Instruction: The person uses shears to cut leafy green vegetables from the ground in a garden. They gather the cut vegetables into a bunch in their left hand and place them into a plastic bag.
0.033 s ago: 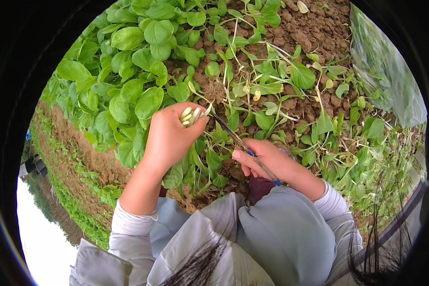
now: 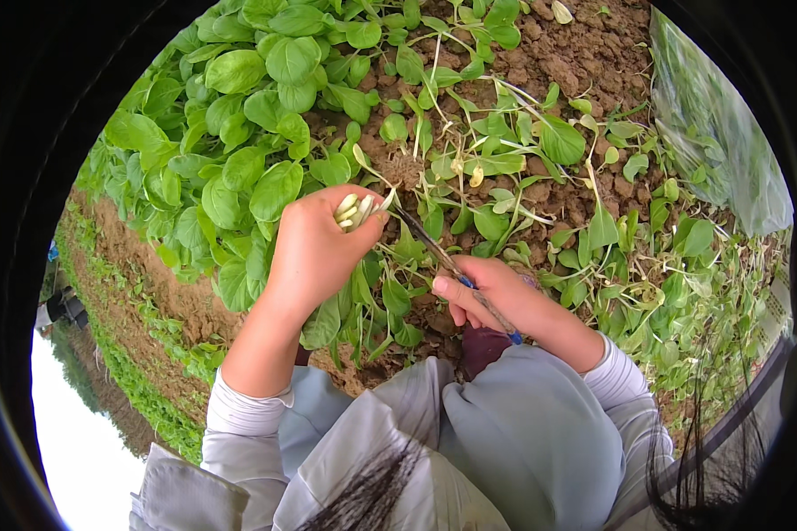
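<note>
My left hand [image 2: 314, 234] is closed round a bunch of leafy greens. The pale stem ends [image 2: 356, 212] stick out above my thumb and fingers, while the green leaves [image 2: 363, 310] hang below my palm. My right hand [image 2: 496, 296] grips a slim, dark, rod-like tool [image 2: 434, 248] with blue on its handle. The tool's tip reaches up to the left, close to a pale stem and the roots [image 2: 400, 171] of a plant beside my left hand. My fingers hide part of the handle, and I cannot make out the tip's exact shape.
A dense stand of leafy greens [image 2: 230, 133] grows at the far left. Loose leaves and trimmed plants [image 2: 514, 150] lie over brown soil [image 2: 584, 44] to the right. At the far right is a clear plastic bag [image 2: 717, 124] with greens in it. My knees [image 2: 531, 425] are close below my hands.
</note>
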Demonstrator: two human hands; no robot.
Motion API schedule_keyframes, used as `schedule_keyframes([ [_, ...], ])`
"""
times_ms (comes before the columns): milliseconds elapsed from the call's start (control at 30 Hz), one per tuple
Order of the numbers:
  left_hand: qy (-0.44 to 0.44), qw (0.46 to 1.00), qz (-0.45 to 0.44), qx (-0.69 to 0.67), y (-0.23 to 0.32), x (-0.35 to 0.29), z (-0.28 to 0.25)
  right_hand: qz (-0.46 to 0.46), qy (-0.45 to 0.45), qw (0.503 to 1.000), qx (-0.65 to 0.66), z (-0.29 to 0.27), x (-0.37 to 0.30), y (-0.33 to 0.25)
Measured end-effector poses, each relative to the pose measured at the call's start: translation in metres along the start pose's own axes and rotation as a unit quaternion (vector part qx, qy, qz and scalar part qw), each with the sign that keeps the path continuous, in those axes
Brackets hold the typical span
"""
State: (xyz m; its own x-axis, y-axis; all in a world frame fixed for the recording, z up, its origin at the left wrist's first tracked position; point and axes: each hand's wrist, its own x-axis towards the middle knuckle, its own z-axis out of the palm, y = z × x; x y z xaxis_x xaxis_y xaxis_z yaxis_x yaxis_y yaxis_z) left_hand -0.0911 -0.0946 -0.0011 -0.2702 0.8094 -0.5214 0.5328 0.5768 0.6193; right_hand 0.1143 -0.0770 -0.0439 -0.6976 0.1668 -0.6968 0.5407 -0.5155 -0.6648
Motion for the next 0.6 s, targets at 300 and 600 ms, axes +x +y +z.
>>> schedule_keyframes([
  [300, -0.064, 0.998, 0.021, -0.003, 0.006, 0.006, 0.004, 0.009, 0.041, 0.998, 0.044, -0.002, 0.0, -0.002],
  [600, -0.075, 0.988, -0.068, -0.119, -0.032, 0.002, -0.028, -0.009, 0.136, 0.982, 0.132, -0.006, 0.001, 0.003],
])
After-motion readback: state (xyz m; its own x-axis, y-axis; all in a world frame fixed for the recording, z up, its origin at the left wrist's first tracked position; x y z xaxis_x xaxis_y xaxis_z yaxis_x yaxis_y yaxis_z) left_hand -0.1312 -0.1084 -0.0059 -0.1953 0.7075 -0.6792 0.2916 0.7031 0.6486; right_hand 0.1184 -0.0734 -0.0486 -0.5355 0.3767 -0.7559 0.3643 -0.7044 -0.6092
